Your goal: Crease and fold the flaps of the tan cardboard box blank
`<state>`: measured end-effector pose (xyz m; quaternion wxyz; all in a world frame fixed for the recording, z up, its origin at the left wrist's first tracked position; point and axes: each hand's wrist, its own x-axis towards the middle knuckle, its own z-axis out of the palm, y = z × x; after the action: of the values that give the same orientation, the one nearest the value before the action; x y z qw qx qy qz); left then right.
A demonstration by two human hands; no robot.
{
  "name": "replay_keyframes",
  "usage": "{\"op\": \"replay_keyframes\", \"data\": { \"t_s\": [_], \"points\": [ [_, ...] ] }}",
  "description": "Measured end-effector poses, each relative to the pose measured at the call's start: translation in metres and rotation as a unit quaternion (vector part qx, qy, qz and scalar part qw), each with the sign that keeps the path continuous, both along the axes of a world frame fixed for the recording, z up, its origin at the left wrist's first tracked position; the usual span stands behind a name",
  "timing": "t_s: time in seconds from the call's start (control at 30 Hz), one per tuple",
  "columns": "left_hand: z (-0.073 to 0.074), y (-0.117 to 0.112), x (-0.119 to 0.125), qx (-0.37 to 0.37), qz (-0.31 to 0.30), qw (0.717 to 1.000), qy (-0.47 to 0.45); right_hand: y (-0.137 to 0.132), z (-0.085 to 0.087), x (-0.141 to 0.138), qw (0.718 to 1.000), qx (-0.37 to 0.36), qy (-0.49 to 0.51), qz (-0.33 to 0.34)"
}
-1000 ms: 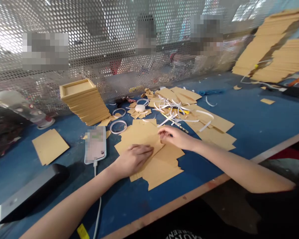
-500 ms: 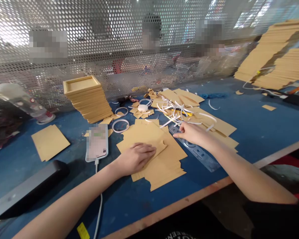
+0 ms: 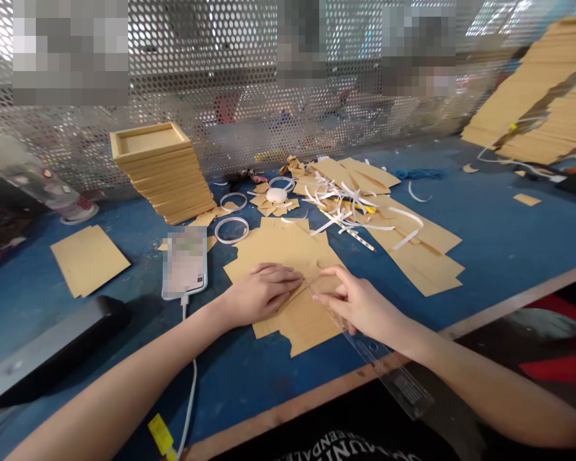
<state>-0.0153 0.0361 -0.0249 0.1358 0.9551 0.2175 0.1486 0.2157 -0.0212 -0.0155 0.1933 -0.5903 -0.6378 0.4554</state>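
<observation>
Blue tabletop [image 3: 499, 237] fills the frame beneath a perforated metal screen, with a stack of shallow brown cardboard trays [image 3: 160, 169] at upper left and curled white paper strips [image 3: 350, 214] right of centre. At centre the left hand [image 3: 262, 291] lies flat, fingers spread, pinning flat brown die-cut cardboard sheets [image 3: 292, 269], while the right hand [image 3: 360, 304] pinches a clear plastic ruler [image 3: 384, 365] running toward the lower right. Judging by this, firm downward pressure and the ruler's edge squared to the sheet would keep things from slipping.
</observation>
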Motion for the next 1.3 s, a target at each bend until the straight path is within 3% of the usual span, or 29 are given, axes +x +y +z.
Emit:
{"op": "replay_keyframes", "data": {
  "t_s": [0.33, 0.67, 1.0, 1.13, 1.3],
  "points": [
    [-0.005, 0.0, 0.001, 0.011, -0.001, 1.0, -0.001, -0.012, -0.002, -0.005, 0.999, -0.001, -0.036, 0.032],
    [0.001, -0.003, -0.003, -0.015, 0.003, 0.998, 0.055, -0.022, -0.001, -0.017, 0.997, 0.026, -0.034, 0.063],
    [0.0, -0.001, -0.004, -0.033, -0.01, 0.998, 0.05, -0.024, -0.002, -0.032, 0.992, 0.041, -0.069, 0.103],
    [0.0, -0.001, -0.005, -0.051, -0.009, 0.998, 0.045, -0.023, 0.001, -0.03, 0.994, 0.016, -0.053, 0.094],
    [-0.002, -0.002, -0.005, -0.047, -0.012, 0.999, 0.023, -0.016, 0.002, -0.01, 0.995, 0.037, -0.074, 0.047]
  ]
}}
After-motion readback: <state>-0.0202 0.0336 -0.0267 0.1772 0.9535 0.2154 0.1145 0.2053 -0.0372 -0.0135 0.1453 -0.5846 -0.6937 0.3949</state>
